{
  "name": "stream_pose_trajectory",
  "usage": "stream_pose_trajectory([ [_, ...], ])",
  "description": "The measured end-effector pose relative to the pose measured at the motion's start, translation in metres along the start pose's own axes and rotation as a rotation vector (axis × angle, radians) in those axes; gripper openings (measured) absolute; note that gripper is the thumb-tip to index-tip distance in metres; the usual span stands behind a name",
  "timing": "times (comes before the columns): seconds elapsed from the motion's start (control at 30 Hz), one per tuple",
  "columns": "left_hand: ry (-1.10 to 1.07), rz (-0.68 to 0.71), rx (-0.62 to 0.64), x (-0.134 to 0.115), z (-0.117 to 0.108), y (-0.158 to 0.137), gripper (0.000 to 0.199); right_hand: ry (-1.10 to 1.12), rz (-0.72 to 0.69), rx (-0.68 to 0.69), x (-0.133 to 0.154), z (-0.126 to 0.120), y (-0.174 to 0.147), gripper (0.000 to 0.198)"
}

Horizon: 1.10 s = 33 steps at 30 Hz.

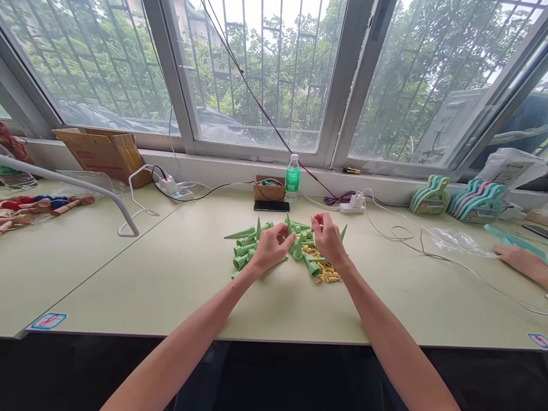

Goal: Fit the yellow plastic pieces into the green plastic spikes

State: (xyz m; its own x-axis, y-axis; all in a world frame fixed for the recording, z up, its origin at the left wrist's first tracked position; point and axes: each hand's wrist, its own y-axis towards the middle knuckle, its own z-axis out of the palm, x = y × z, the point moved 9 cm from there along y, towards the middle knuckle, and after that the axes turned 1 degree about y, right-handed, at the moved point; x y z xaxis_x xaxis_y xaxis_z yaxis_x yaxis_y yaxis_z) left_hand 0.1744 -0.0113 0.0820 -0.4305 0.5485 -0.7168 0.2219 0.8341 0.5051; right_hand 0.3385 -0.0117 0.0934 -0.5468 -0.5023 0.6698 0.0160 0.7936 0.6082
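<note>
Pinched in my left hand (270, 246) is a green plastic spike (289, 224), its pointed end up. My right hand (329, 238) is raised just right of it, thumb and fingertips pressed together; whatever they hold is too small to make out. Between and below the hands, another green spike (298, 249) stands upright on its wide end. Several more hollow green spikes (241, 261) lie scattered around my left hand, partly hidden by it. Beneath my right hand is a heap of small yellow plastic pieces (329, 275), with a green spike (312, 265) lying beside it.
Behind the pile are a phone (272, 206), a small cardboard box (262, 191) and a water bottle (293, 181). White cables trail rightward from a power strip (353, 206). A white lamp arm (122, 211) reaches in at left. Another person's hand (524, 261) rests at far right.
</note>
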Motion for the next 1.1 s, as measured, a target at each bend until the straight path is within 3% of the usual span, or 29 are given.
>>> stream_pose_trajectory([
  [0.47,-0.326,-0.324,-0.007,0.024,-0.002,-0.002,0.032,0.035,-0.217,0.034,0.038,0.017,-0.015,0.022],
  [1.1,-0.453,-0.313,-0.057,0.025,-0.003,-0.001,0.038,-0.034,-0.319,-0.011,0.052,0.012,-0.018,0.018],
])
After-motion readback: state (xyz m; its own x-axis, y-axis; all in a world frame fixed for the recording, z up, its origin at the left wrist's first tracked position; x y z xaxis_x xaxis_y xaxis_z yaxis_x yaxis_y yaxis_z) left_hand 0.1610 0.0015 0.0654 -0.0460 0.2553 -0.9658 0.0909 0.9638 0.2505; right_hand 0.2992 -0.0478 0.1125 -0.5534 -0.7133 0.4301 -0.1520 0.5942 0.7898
